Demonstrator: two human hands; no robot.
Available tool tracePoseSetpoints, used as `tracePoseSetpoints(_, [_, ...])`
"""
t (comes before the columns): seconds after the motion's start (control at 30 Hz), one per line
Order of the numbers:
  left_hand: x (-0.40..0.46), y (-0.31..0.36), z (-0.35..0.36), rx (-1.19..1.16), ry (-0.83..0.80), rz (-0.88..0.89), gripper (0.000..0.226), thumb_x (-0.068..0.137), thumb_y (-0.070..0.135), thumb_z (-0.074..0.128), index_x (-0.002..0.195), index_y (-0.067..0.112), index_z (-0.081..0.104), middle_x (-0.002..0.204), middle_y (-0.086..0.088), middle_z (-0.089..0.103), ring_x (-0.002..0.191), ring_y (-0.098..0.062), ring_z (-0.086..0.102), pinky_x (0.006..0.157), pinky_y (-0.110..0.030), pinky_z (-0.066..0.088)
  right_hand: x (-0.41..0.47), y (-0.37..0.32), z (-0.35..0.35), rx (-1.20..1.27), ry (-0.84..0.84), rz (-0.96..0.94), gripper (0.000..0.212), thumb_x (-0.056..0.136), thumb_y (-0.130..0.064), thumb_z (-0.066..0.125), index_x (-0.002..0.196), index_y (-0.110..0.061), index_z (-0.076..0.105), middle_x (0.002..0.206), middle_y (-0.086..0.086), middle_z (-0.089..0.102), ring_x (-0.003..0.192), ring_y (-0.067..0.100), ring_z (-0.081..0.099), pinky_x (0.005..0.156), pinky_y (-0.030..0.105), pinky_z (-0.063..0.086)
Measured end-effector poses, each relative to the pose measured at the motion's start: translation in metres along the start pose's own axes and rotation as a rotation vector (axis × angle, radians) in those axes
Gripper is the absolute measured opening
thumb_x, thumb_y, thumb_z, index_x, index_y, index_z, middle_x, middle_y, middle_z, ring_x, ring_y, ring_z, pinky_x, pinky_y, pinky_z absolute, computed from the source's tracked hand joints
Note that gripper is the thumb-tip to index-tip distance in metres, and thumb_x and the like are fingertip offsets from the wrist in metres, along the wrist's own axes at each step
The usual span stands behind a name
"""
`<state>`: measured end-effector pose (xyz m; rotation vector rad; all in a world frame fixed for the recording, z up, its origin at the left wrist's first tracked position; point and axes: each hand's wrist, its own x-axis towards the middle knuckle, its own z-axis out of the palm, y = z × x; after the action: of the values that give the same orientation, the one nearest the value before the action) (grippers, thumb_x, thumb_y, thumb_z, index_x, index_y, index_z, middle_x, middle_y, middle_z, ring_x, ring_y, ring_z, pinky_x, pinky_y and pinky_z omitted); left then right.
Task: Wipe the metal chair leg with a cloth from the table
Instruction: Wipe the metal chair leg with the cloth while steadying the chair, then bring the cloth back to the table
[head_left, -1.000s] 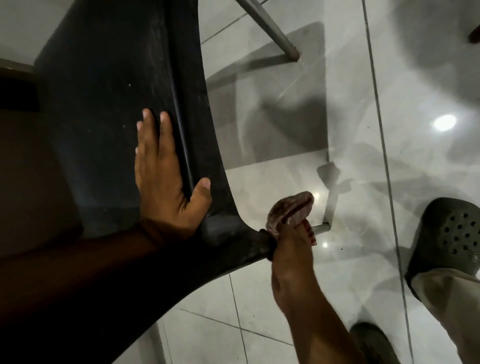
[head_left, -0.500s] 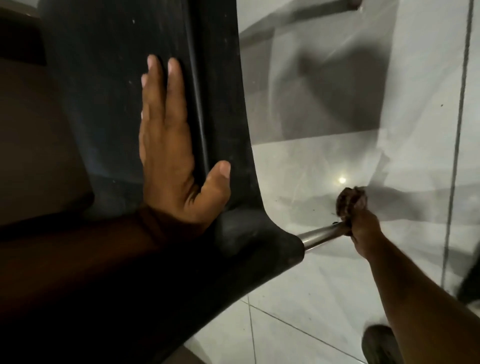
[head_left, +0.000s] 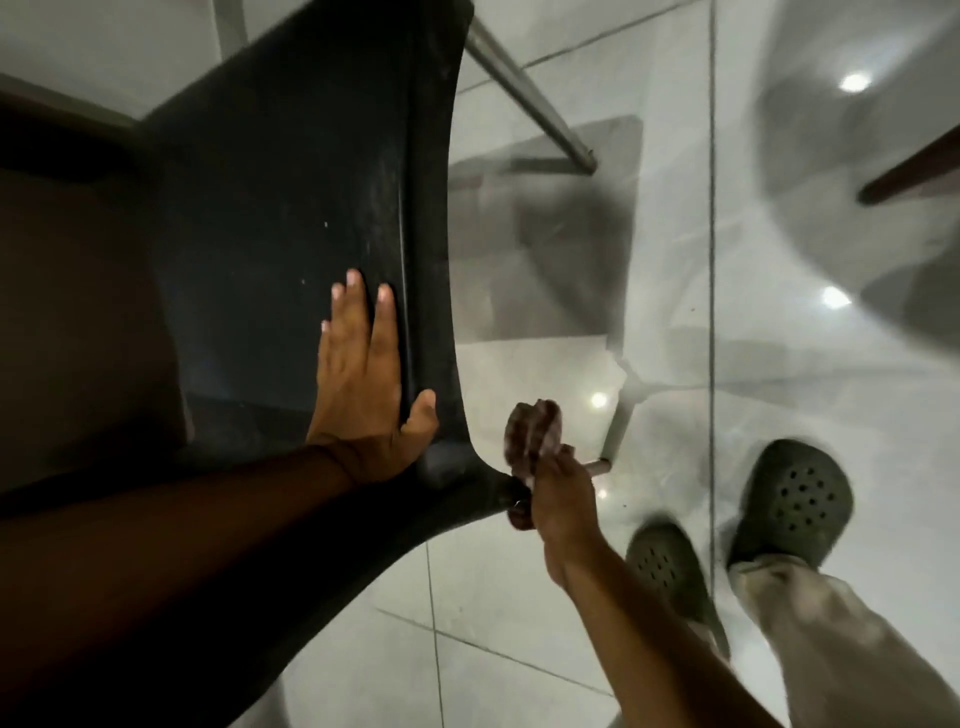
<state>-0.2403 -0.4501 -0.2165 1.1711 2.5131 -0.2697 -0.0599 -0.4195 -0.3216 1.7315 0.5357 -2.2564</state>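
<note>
Black plastic chair seat (head_left: 291, 197) seen from above, tipped, fills the upper left. Left hand (head_left: 363, 384) lies flat on the seat near its right edge — fingers straight and close together, thumb spread out over the edge ridge, holding nothing.

Right hand (head_left: 558, 488) is just off the seat's near-right corner, fingers curled tight around a bunched reddish-brown cloth (head_left: 535, 426). The cloth is wrapped on the metal chair leg (head_left: 595, 467) right where the leg leaves the corner; a lump of it sticks up above the fist and a bit shows below it. Only the short lower end of the leg shows past the hand, its tip near the glossy tiled floor (head_left: 519, 597).

A second metal leg (head_left: 530, 88) runs down from the seat's far-right corner to the floor, well apart from the hands.

Two dark green perforated clogs (head_left: 800, 499) stand on the tiles at lower right — light trouser leg (head_left: 810, 623) above the right one. Motion blur on the feet and cloth.
</note>
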Motion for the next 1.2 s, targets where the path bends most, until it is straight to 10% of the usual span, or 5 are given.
tracePoseSetpoints(0.3, [-0.005, 0.062, -0.103, 0.438, -0.529, 0.049, 0.106, 0.088, 0.063, 0.053, 0.153, 0.009, -0.011, 0.164, -0.022, -0.007, 0.152, -0.040, 0.011, 0.118, -0.053, 0.028, -0.149, -0.094, -0.094, 0.000, 0.091, -0.185, 0.030, 0.102, -0.019, 0.047, 0.111, 0.002, 0.066, 0.094, 0.031, 0.074, 0.062, 0.032, 0.075, 0.048, 0.027, 0.056])
tracePoseSetpoints(0.53, [-0.050, 0.159, -0.187, 0.191, -0.419, 0.208, 0.080, 0.098, 0.057, 0.038, 0.156, 0.016, 0.000, 0.167, -0.012, -0.005, 0.155, -0.031, -0.002, 0.125, -0.045, 0.007, -0.327, -0.231, -0.154, -0.013, 0.182, -0.568, 0.032, 0.100, -0.014, 0.042, 0.116, -0.003, 0.067, 0.105, 0.031, 0.072, 0.095, 0.052, 0.070, 0.081, 0.061, 0.058])
tracePoseSetpoints(0.87, [0.032, 0.370, -0.256, -0.138, -0.092, 0.294, 0.084, 0.093, 0.063, 0.044, 0.156, 0.023, 0.006, 0.168, -0.006, -0.001, 0.155, -0.028, -0.001, 0.125, -0.045, 0.009, -0.446, -0.397, -0.300, -0.329, 0.382, -1.095, 0.026, 0.104, -0.021, 0.042, 0.103, -0.029, 0.067, 0.111, 0.014, 0.071, 0.089, 0.021, 0.073, 0.069, 0.034, 0.062])
tracePoseSetpoints(1.03, [0.095, 0.439, -0.213, -0.175, -0.095, 0.183, 0.092, 0.090, 0.066, 0.047, 0.155, 0.027, -0.004, 0.167, -0.010, -0.001, 0.154, -0.035, 0.002, 0.123, -0.053, 0.015, -0.364, -0.463, -0.335, -1.121, 0.413, -1.029, 0.064, 0.096, -0.062, 0.027, 0.155, -0.038, 0.025, 0.165, 0.003, 0.023, 0.149, 0.027, 0.029, 0.119, 0.052, 0.030])
tracePoseSetpoints(1.2, [0.135, 0.485, -0.168, -0.168, -0.077, 0.154, 0.092, 0.087, 0.076, 0.033, 0.155, 0.019, 0.009, 0.164, -0.020, 0.012, 0.151, -0.043, 0.015, 0.118, -0.060, 0.025, -0.288, -0.461, -0.349, -1.189, 0.420, -1.021, 0.072, 0.083, -0.081, 0.003, 0.145, -0.058, -0.024, 0.167, -0.014, -0.011, 0.156, 0.022, 0.003, 0.123, 0.054, 0.019])
